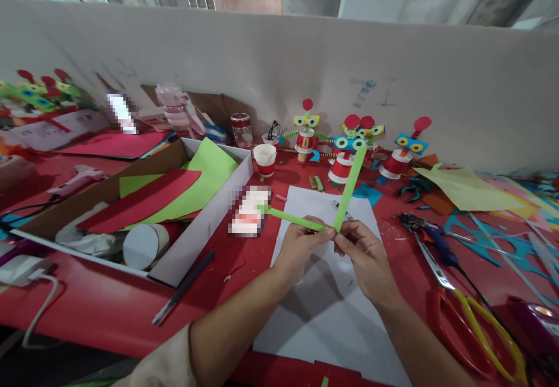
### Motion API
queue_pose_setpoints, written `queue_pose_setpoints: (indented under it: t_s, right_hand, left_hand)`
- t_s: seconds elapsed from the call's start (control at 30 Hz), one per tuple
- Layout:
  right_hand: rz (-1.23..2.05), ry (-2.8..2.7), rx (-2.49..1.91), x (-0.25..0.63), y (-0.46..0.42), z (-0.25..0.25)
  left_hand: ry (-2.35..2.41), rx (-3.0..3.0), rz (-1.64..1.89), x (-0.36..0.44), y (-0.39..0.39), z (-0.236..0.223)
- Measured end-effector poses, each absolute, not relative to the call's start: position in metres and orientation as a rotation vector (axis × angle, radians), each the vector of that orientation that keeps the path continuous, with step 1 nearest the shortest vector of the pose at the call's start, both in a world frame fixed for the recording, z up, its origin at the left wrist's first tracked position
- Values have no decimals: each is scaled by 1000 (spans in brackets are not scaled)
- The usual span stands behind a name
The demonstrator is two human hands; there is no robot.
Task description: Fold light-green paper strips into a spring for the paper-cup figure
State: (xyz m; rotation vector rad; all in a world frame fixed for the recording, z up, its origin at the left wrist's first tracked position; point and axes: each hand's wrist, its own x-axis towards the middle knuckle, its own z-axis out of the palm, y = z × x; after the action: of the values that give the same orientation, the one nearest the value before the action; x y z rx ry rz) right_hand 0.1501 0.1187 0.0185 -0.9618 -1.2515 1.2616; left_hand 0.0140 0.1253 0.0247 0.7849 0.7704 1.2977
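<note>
Two green paper strips meet at a corner between my hands, above a white sheet of paper (301, 317) on the red table. My left hand (301, 247) pinches the corner from the left; one green paper strip (292, 217) runs out to the left from it. My right hand (360, 253) is closed on the same corner, its thumb and forefinger at the foot of the other green paper strip (350, 189), which stands up and leans right. Whether the strips are glued or folded at the join I cannot tell. A pen (343, 209) lies on the sheet behind them.
Left stands a cardboard box (201, 230) of coloured paper. Paper-cup figures (307, 139) line the back beside a white-and-red cup (264, 160). At right lie scissors (441, 270), a glue gun (430, 235) and paper scraps (474, 186). A dark stick (183, 288) lies near the box.
</note>
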Motion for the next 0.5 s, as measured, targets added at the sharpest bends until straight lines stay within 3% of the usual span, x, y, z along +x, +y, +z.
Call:
queue_pose_setpoints:
  t_s: [0.13, 0.3, 0.5]
  right_hand:
    - [1278, -1329, -966, 152, 117, 20]
    - [1006, -1463, -1194, 148, 129, 25]
    - [1450, -994, -1092, 130, 141, 34]
  left_hand:
    - [867, 895, 1341, 11, 130, 19]
    - [972, 1027, 1325, 9, 136, 17]
    - [843, 794, 1178, -1, 141, 19]
